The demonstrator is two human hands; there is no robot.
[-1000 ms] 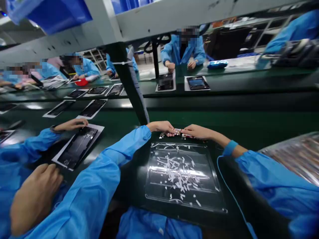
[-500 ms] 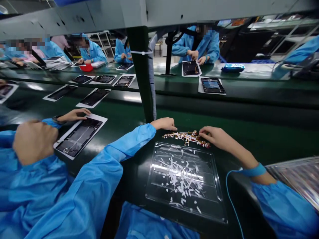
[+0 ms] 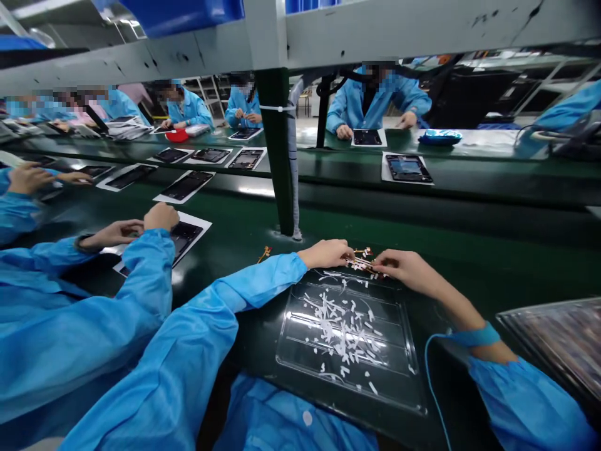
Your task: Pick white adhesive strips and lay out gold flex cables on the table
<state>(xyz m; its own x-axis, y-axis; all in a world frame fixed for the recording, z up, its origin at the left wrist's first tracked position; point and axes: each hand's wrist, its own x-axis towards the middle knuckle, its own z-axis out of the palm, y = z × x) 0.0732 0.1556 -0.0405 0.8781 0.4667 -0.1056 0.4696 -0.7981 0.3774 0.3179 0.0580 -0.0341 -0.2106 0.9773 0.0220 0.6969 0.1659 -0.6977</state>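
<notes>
A small pile of orange and white flex cables (image 3: 362, 263) lies on the dark green bench behind a clear plastic tray (image 3: 293, 368). My left hand (image 3: 328, 254) reaches its left side, fingers curled and closed on some of the cables. From the right, my right hand (image 3: 407, 269) pinches cables at the other end; its fingertips are partly hidden among them. White paper scraps (image 3: 345, 332) are strewn over the tray. One loose flex cable (image 3: 265, 253) sits apart, left of my left hand, beside my sleeve.
A co-worker's hands (image 3: 161, 217) work at a tablet-like panel (image 3: 185, 238) on my left. Similar panels (image 3: 183, 185) on white sheets line the bench. A green post (image 3: 277, 150) rises ahead. A tray (image 3: 554, 338) stands at right; a blue wrist cord (image 3: 434, 376) trails from my right wrist.
My left hand has moved right onto the pile, and the cables are bunched closer between my hands. My right hand stays at its right end. The neighbour's hand has moved over the panel.
</notes>
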